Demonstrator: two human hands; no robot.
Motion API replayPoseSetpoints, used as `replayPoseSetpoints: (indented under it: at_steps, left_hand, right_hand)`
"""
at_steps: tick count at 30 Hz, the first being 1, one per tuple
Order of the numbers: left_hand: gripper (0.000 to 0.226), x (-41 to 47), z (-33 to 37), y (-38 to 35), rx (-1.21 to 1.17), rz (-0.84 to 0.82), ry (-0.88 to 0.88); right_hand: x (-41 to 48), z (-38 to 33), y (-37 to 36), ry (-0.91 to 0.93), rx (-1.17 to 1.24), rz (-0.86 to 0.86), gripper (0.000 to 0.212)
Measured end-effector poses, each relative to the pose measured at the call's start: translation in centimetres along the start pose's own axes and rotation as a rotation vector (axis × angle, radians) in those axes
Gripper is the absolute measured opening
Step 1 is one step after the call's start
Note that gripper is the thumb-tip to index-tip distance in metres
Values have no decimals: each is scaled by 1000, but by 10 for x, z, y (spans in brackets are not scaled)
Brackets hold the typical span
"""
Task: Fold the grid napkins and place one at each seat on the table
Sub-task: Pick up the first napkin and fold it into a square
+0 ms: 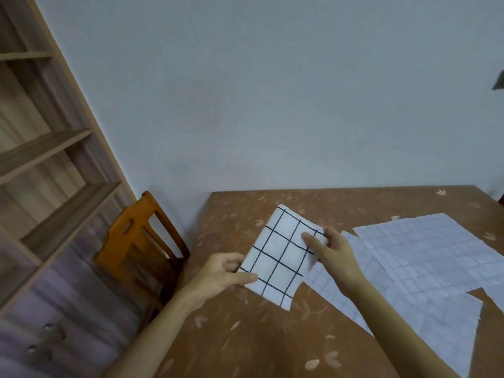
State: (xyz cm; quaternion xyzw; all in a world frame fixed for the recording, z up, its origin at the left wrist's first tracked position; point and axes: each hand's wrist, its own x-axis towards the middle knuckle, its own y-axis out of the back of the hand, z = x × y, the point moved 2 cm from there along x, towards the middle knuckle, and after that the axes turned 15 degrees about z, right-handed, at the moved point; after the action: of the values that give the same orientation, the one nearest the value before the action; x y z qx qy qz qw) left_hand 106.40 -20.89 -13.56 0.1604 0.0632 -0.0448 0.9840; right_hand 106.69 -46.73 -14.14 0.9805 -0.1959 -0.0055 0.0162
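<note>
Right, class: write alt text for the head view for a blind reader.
A person holds a folded white napkin with a black grid over a brown leaf-patterned table, the left hand pinching its left edge and the right hand its right edge. Pale grid cloths lie spread to the right; a wooden chair stands at the table's left side.

Around the table (245, 336)
The folded napkin (283, 255) is over its left part, unfolded napkins (422, 257) lie on its right, a chair (136, 241) stands left of it, and shelves (41, 148) stand farther left.
</note>
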Motion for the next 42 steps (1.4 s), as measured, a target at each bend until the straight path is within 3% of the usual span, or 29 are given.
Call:
replayPoseSetpoints:
  at_steps: [3, 7, 10, 12, 16, 20, 26, 29, 32, 34, 38, 42]
  left_hand:
    - [20, 6, -21, 2, 39, 29, 4]
    - [48, 27, -48, 13, 6, 134, -53]
    - [38, 40, -66, 26, -35, 233, -39]
    - [38, 50, -82, 35, -24, 258, -20]
    - [19, 70, -125, 54, 6, 215, 72]
    - [32, 93, -176, 80, 17, 175, 232]
    - [18, 127, -230, 115, -131, 148, 408]
    - [22, 138, -246, 123, -284, 111, 508]
    - [15, 148, -256, 126, -377, 82, 599]
    - [19, 155, -260, 127, -388, 76, 595]
    - [23, 169, -266, 131, -430, 130, 585]
    - [4, 177, -279, 134, -288, 169, 422]
  right_hand:
    - [0, 8, -22, -17, 14, -31, 28]
    - [-5, 26, -62, -40, -5, -25, 35]
    - [-8, 51, -96, -172, -27, -43, 44]
    - [-10, 67, -123, -215, -104, -88, 37]
    - [-12, 105, -181, -221, -255, -90, 29]
    - [-8, 139, -228, -213, -388, -57, 30]
    - [-9, 165, -259, -306, -279, -214, 20]
    - [-3, 173, -266, -409, -161, -182, 18]
    - [3, 181, -274, -507, -103, -142, 36]
    - [9, 187, -278, -556, -124, -107, 44]
    - [21, 196, -282, -671, -65, 12, 26]
    - [23, 202, -286, -674, -44, 53, 30]
